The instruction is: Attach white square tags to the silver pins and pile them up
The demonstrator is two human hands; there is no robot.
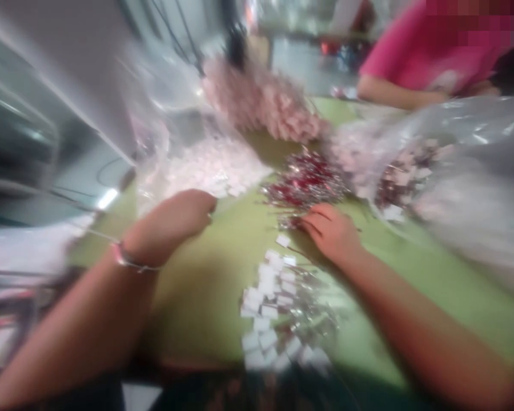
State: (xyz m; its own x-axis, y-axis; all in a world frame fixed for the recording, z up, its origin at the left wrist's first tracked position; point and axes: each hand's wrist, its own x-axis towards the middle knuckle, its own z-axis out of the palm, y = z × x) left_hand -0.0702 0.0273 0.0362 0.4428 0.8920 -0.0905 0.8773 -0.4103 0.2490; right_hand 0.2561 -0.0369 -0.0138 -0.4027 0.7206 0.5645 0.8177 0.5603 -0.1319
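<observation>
Nearest the wearer, a spread of white square tags (268,279) is lying on one green tabletop (197,297), on the near side of the red-and-silver heap (304,180); more than a dozen are showing, but blur and overlap are preventing an exact count. Thin silvery stems are trailing from their right side, and one tag is sitting apart at the spread's far end, closest to the heap. Of the wearer's two hands, the left hand (184,217), with one thin bracelet (122,255) circling its wrist, is hovering to the left of the heap, its fingers mostly hidden, so whether it is holding anything I cannot tell. The right hand (332,231) is reaching to the heap's near edge, its fingertips drawn narrowly together at a small silvery piece (289,221); whether they are gripping it I cannot tell. Left of the heap, one pile of pale pink pieces (209,162) is spilling from one clear plastic bag (152,142); right of it, a second clear bag (475,125) is lying around mixed pale and dark red pieces (405,168). Beyond the heap, one fluffy pink bundle (269,105) is resting, and farther right one co-worker in a pink top (415,57) is keeping a forearm bent in front.
</observation>
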